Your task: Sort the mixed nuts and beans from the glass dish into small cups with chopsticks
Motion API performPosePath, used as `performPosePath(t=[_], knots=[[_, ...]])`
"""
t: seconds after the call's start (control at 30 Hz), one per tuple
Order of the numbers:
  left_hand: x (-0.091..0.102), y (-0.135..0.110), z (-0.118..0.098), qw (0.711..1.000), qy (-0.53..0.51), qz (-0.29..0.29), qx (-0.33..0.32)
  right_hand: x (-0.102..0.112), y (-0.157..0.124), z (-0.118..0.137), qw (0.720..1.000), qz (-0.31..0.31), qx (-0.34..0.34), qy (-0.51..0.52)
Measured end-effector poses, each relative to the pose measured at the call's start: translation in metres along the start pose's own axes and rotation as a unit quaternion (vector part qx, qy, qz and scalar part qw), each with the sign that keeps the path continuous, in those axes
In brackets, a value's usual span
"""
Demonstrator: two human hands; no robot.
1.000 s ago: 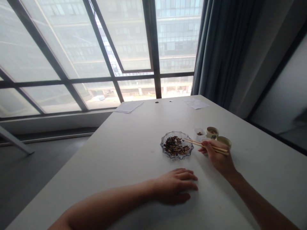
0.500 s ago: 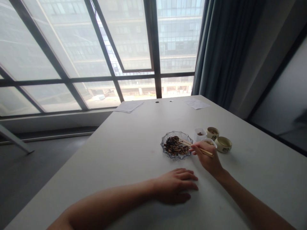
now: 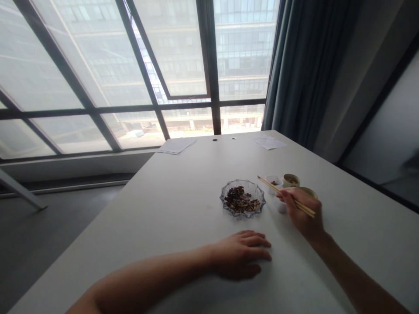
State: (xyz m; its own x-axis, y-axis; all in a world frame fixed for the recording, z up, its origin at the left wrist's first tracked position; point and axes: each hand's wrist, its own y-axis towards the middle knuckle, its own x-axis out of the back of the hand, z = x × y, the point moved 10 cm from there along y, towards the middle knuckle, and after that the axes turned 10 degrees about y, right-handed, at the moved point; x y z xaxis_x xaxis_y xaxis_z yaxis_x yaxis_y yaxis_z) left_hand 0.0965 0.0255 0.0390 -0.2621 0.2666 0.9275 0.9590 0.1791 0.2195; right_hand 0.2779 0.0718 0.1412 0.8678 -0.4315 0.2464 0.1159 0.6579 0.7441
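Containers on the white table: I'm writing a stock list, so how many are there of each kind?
Glass bowl: 1
White tubs: 2
Beige cups: 2
Total: 5 containers, some partly hidden

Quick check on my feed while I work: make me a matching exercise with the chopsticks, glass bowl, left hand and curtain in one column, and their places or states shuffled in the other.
Column one
1. Chopsticks
2. Glass bowl
3. Left hand
4. Curtain

Column two
A. Palm down on the table
B. Dark blue, hanging beside the window
C. Held in the right hand
D. Contains many small dark brown pieces

Right pairs: 1-C, 2-D, 3-A, 4-B
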Motion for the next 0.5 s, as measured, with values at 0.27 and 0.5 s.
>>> performPosePath(t=[0.27, 0.5], knots=[[0.000, 0.000, 0.001, 1.000, -0.010, 0.000, 0.006, 0.038, 0.005, 0.000, 0.994, -0.073, -0.004, -0.079], [-0.001, 0.000, 0.002, 1.000, -0.003, 0.005, 0.012, -0.011, -0.007, -0.023, 0.986, 0.053, -0.124, 0.096]])
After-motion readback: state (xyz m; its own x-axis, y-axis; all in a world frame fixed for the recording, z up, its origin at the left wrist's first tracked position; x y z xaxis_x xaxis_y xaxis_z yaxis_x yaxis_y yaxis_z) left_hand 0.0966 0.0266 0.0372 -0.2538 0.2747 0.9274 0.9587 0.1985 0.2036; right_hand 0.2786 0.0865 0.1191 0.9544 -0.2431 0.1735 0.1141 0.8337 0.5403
